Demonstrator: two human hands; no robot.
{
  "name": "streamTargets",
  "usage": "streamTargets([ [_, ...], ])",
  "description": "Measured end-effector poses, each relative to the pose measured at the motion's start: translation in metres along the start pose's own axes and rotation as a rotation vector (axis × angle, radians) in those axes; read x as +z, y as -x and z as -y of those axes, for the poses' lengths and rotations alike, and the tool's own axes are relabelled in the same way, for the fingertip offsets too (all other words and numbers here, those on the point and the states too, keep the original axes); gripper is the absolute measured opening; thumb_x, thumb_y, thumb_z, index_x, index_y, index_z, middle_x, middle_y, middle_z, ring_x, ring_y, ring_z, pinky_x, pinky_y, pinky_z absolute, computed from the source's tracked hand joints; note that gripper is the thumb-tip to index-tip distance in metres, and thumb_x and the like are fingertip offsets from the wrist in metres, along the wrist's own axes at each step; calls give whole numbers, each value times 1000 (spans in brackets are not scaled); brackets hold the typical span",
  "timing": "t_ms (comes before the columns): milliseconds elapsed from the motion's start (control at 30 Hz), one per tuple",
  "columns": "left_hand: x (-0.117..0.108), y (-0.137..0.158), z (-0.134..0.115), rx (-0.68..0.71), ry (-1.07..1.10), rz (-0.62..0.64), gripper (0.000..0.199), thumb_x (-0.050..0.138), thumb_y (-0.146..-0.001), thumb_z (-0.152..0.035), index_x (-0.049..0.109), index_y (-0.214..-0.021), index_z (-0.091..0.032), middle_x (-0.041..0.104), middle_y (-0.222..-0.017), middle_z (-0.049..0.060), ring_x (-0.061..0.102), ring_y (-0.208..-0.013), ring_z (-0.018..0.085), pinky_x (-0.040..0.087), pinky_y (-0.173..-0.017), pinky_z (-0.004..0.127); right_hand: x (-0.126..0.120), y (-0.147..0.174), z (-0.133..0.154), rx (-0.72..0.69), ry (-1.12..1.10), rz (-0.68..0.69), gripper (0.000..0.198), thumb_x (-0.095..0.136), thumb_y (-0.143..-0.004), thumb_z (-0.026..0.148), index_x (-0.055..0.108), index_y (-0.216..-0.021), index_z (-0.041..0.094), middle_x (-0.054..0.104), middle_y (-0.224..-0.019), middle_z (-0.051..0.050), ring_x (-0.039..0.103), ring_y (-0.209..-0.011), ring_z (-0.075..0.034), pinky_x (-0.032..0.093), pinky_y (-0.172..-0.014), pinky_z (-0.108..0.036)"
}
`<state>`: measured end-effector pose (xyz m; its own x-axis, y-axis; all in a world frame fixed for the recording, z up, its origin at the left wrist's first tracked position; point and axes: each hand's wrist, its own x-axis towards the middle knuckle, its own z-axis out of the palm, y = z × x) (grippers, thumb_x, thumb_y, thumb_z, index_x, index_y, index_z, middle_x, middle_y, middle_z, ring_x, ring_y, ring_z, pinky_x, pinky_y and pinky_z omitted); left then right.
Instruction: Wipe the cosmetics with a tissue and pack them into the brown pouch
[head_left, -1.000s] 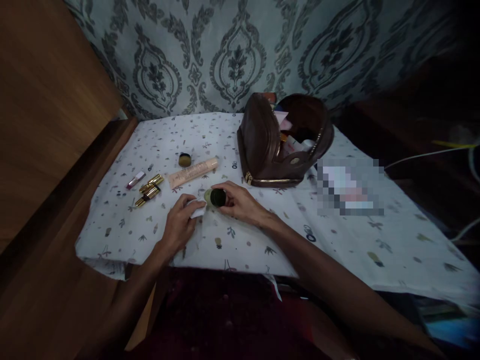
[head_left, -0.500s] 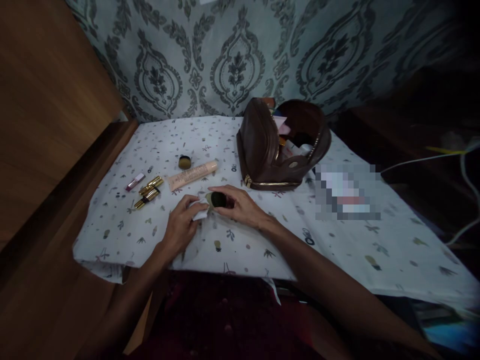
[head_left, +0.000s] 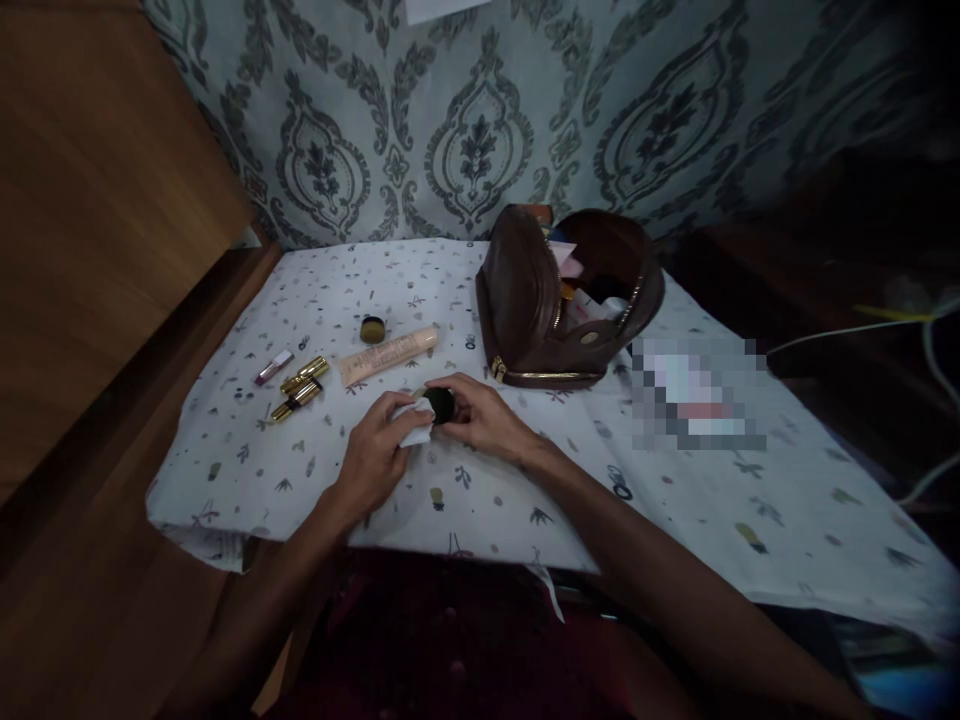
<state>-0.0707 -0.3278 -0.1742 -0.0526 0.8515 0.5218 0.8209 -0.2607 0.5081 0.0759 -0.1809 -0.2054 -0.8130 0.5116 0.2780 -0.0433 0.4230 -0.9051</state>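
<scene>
My right hand (head_left: 486,418) is closed round a small round cosmetic jar (head_left: 441,405), its dark end facing right. A folded white tissue (head_left: 415,425) is pinched in my left hand (head_left: 381,443) and pressed against the jar's left side. My left fingers and the tissue hide part of the jar. Just beyond my hands a beige squeeze tube (head_left: 390,356) lies at a slant. A small dark and golden round piece (head_left: 372,329) sits behind the tube.
At the back right stands an open brown cosmetic bag (head_left: 525,300) with several items inside. Two gold lipstick tubes (head_left: 304,374) and a small lip gloss tube (head_left: 274,367) lie to the left. A blurred-out patch (head_left: 697,395) covers something on the right of the patterned tablecloth (head_left: 517,510).
My left hand has moved a little to the right, and the tissue covers more of the jar's left side. The whole view has shifted slightly. My right hand keeps its grip.
</scene>
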Motion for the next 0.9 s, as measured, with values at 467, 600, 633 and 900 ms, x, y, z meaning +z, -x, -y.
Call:
streamTargets([
  [467, -5, -2, 0, -125, 133, -2, 39, 50, -81, -2, 67, -109, -23, 56, -104, 5, 58, -101, 19, 49, -88, 33, -2, -1, 8, 71, 8, 24, 48, 74, -76, 35, 62, -120, 20, 67, -93, -2, 61, -80, -18, 48, -72, -30],
  [600, -3, -4, -7, -61, 143, 8, 40, 48, -83, -1, 66, -111, -22, 55, -111, 6, 57, -105, 19, 49, -91, 33, -4, -1, 9, -12, 37, 56, 46, 73, -77, 32, 65, -121, 23, 65, -108, -6, 60, -91, -20, 48, -79, -34],
  [633, -3, -4, -6, -57, 132, 11, 40, 48, -82, -1, 66, -111, -22, 55, -111, 6, 57, -106, 19, 49, -91, 33, -5, -1, 9, -15, 30, 62, 47, 74, -76, 31, 65, -121, 23, 64, -109, -6, 59, -89, -19, 48, -77, -33],
  [900, -5, 6, 11, -177, 76, 47, 39, 50, -80, -2, 66, -110, -23, 56, -106, 5, 59, -103, 20, 49, -90, 33, -8, -1, 3, 106, -80, 87, 48, 75, -73, 28, 61, -119, 20, 58, -90, -1, 53, -70, -13, 46, -62, -25],
])
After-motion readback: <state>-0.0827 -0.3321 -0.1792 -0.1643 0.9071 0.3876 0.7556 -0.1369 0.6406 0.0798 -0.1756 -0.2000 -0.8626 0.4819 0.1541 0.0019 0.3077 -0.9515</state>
